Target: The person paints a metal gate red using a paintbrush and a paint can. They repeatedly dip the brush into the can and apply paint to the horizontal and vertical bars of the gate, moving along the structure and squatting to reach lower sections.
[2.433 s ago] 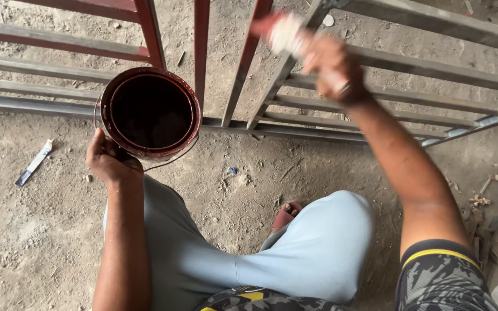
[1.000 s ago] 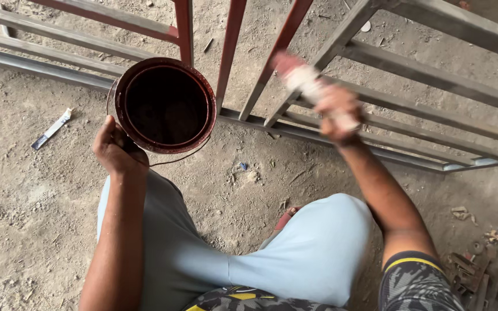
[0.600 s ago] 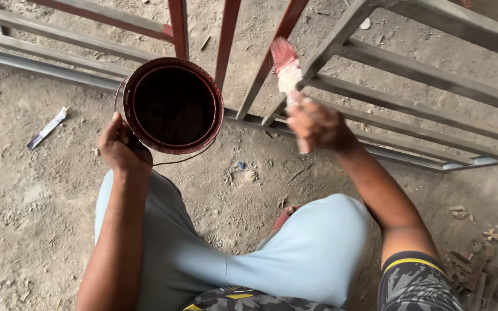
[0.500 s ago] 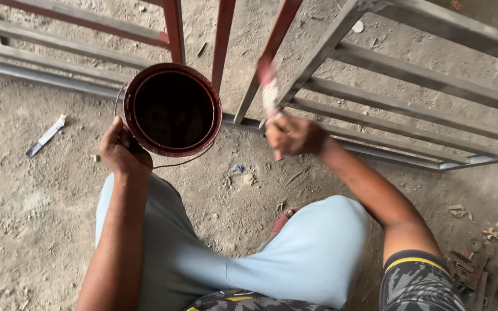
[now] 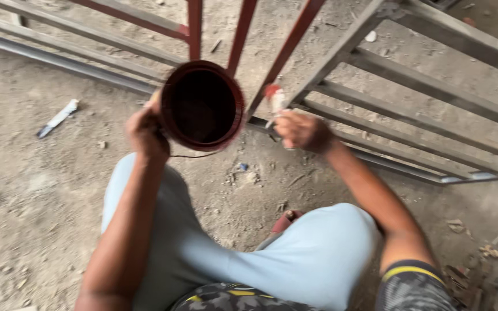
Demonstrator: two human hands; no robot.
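My left hand [image 5: 147, 131] grips the rim of a round paint can [image 5: 202, 105], dark red inside, and tilts its mouth toward me. My right hand [image 5: 302, 130] holds a paintbrush [image 5: 274, 99] with a red-stained tip, just to the right of the can. Both hands are in front of a metal gate frame [image 5: 410, 86] lying on the ground; its left bars [image 5: 239, 34] are painted red, the right ones are bare grey. My knees in light blue trousers [image 5: 295, 253] fill the lower part of the view.
The ground is dusty concrete with small debris. A white and blue stick-like object [image 5: 57, 118] lies at the left. A reddish sandal [image 5: 285, 220] shows by my knee. Scraps lie at the lower right [image 5: 479, 270].
My right hand has brought the brush down from the grey bars on the right toward the can. My left hand has lifted and tilted the can. The view shifted left.
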